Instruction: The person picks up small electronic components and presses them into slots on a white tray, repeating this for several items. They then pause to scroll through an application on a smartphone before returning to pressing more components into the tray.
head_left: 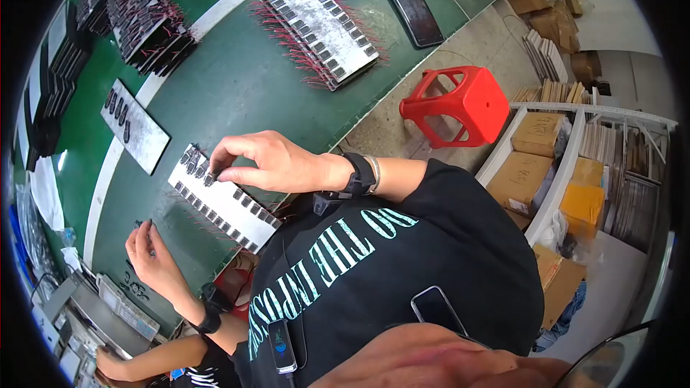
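A white board (222, 200) lies tilted on the green bench close to my body. Small black rectangular parts line its long edges, and thin reddish wires stick out along its near side. My right hand (267, 161) reaches over the board's far end, thumb and fingers pinched on a small black part (209, 180) at its surface. To the left, off the board, my left hand (152, 260) is raised above the bench with thumb and fingertips drawn together. A dark speck shows at those fingertips, too small to name. Loose small black pieces (135, 287) lie on the bench beside it.
A stack of similar boards with red wires (323, 25) and a black phone (412, 11) rest at the back. Another board (141, 134) holds several black pieces. A red stool (483, 106) stands at right, near shelves with cartons (519, 179). A co-worker's forearm (162, 359) is lower left.
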`<state>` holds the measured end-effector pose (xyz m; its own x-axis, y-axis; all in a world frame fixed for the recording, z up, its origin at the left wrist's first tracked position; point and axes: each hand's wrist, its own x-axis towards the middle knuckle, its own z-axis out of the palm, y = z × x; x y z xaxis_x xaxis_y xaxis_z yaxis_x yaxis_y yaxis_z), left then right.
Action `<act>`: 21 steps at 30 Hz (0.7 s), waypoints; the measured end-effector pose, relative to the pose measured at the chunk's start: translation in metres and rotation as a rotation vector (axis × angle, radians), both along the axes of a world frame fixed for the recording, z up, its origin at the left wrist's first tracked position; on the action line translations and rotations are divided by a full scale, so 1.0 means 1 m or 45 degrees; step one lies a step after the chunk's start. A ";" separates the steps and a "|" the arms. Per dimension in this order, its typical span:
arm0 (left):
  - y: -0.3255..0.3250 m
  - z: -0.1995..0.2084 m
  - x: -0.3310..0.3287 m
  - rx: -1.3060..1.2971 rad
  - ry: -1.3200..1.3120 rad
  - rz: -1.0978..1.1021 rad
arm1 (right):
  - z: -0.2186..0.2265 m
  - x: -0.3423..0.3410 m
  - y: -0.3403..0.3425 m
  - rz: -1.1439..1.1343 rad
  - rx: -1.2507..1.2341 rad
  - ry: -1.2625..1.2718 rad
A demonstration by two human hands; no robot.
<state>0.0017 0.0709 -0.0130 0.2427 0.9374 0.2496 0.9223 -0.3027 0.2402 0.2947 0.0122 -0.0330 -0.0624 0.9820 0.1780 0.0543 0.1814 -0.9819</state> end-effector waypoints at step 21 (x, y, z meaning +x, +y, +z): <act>-0.010 0.011 0.047 -0.438 -0.896 -0.782 | -0.011 0.001 0.016 0.449 -0.805 0.696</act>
